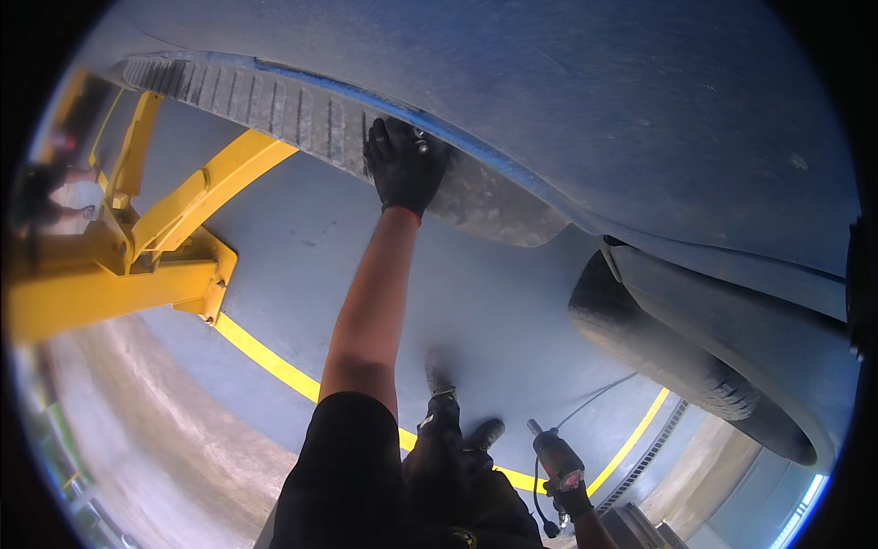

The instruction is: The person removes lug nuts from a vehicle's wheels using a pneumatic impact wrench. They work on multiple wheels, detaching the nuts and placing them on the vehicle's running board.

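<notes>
My left hand [402, 174], in a black glove, reaches up to a grey ribbed running board [320, 125] along the underside of a blue vehicle [585, 101]. Its fingers look spread over the board. Small shiny metal pieces [421, 142] show right beside them; their exact kind is hard to make out. At the lower right, my right hand [572, 499], also black-gloved, is wrapped round the grip of an impact wrench [556, 457]. The wrench's nose points up and away from me, with a dark cable or hose beside it.
A yellow lift arm [101, 284] with braces stands at the left. A person [64, 192] is partly visible beyond it, blurred. To the right, a tire [640, 348] sits in the wheel arch. Yellow lines [265, 357] and a drain grate [645, 453] cross the grey floor.
</notes>
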{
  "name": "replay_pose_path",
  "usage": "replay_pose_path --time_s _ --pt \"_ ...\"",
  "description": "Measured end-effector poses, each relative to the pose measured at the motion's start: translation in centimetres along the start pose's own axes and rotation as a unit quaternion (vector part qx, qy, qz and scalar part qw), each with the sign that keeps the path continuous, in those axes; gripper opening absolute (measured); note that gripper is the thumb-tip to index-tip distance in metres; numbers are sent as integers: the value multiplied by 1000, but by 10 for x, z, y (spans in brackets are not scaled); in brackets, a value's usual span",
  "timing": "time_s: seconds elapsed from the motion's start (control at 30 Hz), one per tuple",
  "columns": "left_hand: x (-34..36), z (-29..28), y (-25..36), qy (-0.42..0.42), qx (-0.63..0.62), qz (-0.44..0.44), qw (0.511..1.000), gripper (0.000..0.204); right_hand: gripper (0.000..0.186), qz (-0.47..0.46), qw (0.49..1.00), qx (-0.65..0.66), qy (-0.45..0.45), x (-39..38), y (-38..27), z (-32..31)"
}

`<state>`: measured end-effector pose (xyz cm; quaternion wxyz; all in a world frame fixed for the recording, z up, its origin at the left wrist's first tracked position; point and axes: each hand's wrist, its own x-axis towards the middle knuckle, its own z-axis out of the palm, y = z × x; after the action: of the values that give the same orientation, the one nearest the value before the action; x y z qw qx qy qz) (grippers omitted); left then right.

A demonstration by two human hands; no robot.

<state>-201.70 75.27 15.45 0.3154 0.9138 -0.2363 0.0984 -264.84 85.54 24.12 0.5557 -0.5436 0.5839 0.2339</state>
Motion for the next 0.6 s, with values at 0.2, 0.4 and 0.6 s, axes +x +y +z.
replay_pose_path --time_s 0.2,0.4,0.6 --pt "-2 13 -17 33 34 47 998 75 43 1 998 -28 48 17 82 -7" --pt "-33 -4 -40 45 69 99 992 84 53 36 999 2 27 5 60 -10" --pt "-43 4 -53 126 92 153 976 87 53 -2 999 -28 41 10 67 -5"
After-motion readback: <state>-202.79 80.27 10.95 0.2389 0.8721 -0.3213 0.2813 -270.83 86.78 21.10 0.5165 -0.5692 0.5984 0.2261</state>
